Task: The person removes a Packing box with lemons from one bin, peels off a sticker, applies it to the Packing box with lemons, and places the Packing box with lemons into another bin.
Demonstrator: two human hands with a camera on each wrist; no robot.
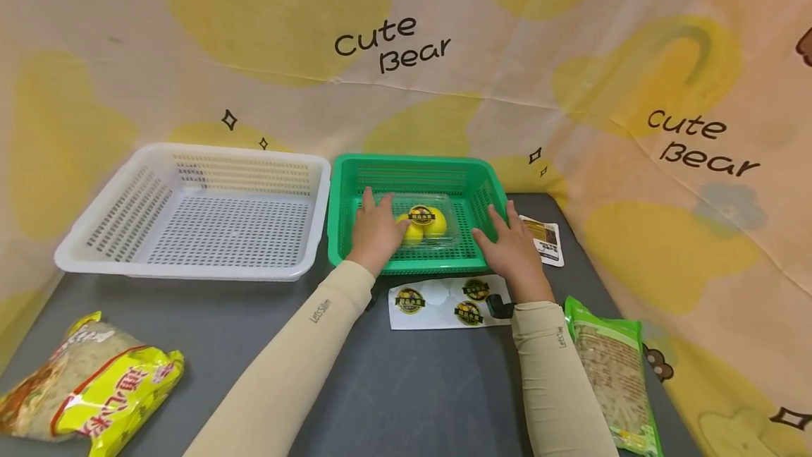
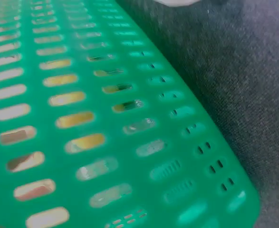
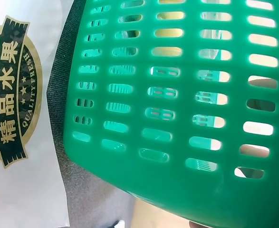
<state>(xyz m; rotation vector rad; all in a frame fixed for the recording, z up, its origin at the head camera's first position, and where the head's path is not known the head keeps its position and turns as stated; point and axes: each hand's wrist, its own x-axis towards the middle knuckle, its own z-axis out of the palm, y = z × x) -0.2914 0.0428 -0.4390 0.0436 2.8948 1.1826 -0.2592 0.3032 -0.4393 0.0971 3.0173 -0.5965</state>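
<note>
My left hand [image 1: 378, 231] reaches into the green basket [image 1: 412, 163], its fingers extended along the left side of a clear plastic box [image 1: 452, 211]. Yellow round fruits [image 1: 435, 222] sit inside this box, and a black-and-gold round sticker [image 1: 421, 215] is on its lid. The left thumb lies over the box's edge; whether it touches cannot be told. With fingers spread, my right hand [image 1: 515, 256] is at the basket's right front corner and grips nothing. Both wrist views mostly show the slotted basket wall [image 2: 187, 156], [image 3: 177, 190], with yellow showing through the slots.
A white basket [image 1: 190, 270] stands left of the green one. In front lies a white sticker sheet [image 1: 438, 317]. A printed card [image 1: 547, 240] is behind my right hand. Yellow bagged food [image 1: 95, 386] lies at left, a green-edged packet [image 1: 612, 372] at right. Patterned cloth [image 1: 285, 20] hangs behind.
</note>
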